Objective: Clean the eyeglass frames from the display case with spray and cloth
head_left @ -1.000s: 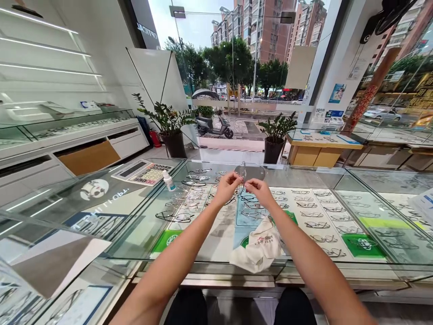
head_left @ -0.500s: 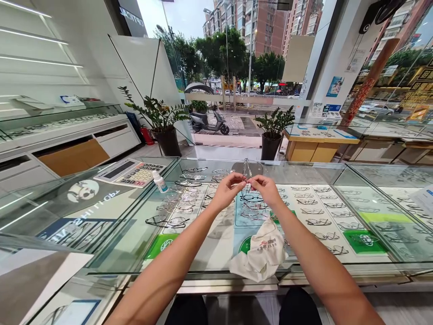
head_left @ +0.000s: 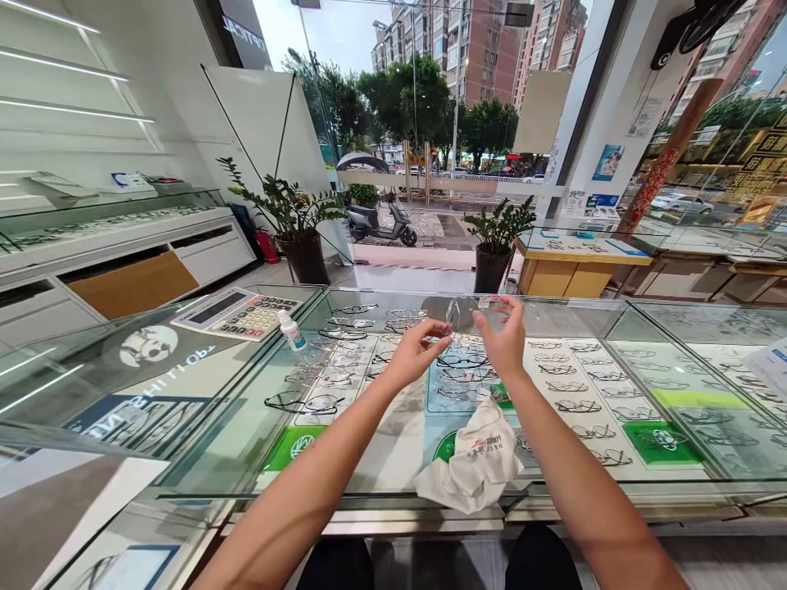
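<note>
My left hand (head_left: 418,351) pinches a pair of eyeglasses (head_left: 453,313) with thin frames, held up on edge above the glass counter. To the right of the glasses is my right hand (head_left: 505,334), its thumb and fingers spread apart and clear of the frame. A small pale tag (head_left: 484,302) shows by its fingertips; whether it touches them I cannot tell. Closer to me, a crumpled cream cloth (head_left: 476,463) with printed lettering lies on the counter top. Beneath the hands, rows of eyeglasses (head_left: 461,360) show through the glass.
A small white bottle (head_left: 291,331) stands left of my hands, beside a large calculator (head_left: 234,314). The glass display counter (head_left: 571,483) runs across in front of me. Beyond it are two potted plants (head_left: 493,238) and a parked scooter (head_left: 381,220) outside the window.
My right hand has let go of the eyeglasses and moved right, its fingers opening. The left hand stays almost in place with the glasses, which have turned slightly.
</note>
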The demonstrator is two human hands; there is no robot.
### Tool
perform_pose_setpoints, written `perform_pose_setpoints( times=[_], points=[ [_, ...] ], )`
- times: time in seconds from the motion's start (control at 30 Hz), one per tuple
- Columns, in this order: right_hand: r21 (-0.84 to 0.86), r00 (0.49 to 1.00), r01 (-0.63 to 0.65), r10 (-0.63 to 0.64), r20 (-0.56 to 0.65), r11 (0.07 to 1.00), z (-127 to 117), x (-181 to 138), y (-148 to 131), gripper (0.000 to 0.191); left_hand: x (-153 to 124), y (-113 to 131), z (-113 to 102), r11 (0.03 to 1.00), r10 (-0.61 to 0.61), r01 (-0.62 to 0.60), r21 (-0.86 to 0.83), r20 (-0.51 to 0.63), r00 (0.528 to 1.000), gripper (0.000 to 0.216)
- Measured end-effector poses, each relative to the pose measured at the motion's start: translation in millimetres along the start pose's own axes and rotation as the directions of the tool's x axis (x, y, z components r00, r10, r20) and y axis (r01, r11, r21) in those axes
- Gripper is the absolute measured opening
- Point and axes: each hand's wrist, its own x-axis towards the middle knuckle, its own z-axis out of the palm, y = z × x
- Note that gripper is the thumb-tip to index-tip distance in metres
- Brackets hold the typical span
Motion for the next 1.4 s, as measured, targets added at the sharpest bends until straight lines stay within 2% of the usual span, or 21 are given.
perform_pose_setpoints(
  times=[0.13,0.4,0.53,0.83,0.93,1.03,1.1,1.27,1.4],
  points=[
    [-0.053,0.996,0.081,-0.080,0.028,0.995,9,-7,5,0.073,-2,5,3,1.000,-0.011,0.011,-0.015,0.019,1.000,0.037],
    [-0.100,0.993,0.105,-0.099,0.069,0.989,10,-9,4,0.053,-3,3,6,0.999,-0.024,0.023,-0.034,-0.029,0.999,0.041],
    [-0.147,0.988,0.133,-0.119,0.100,0.980,8,-8,5,0.052,-2,-2,6,0.998,-0.005,0.001,-0.058,-0.070,0.998,0.042],
    [-0.171,0.947,0.138,-0.079,0.310,0.976,10,-12,14,0.065,5,-14,0,0.980,0.008,-0.054,-0.192,-0.236,0.972,0.046],
    [-0.111,0.921,0.151,-0.099,0.377,0.982,12,-13,11,0.063,5,-14,-1,0.984,0.006,-0.040,-0.173,-0.190,0.982,0.046],
    [0.060,0.888,0.142,-0.154,0.433,0.988,15,-13,6,0.041,4,-14,-1,0.984,-0.003,-0.017,-0.175,-0.114,0.993,0.047],
    [0.164,0.882,0.090,-0.156,0.444,0.982,17,-13,3,0.035,3,-15,1,0.981,0.000,-0.019,-0.192,-0.099,0.995,0.047],
    [0.262,0.901,-0.019,-0.097,0.422,0.965,21,-14,0,0.047,2,-18,4,0.955,0.018,-0.050,-0.293,-0.111,0.994,0.052],
    [0.281,0.896,-0.044,-0.086,0.435,0.959,22,-16,-3,0.055,3,-17,5,0.951,0.018,-0.055,-0.304,-0.121,0.992,0.054]
  ],
)
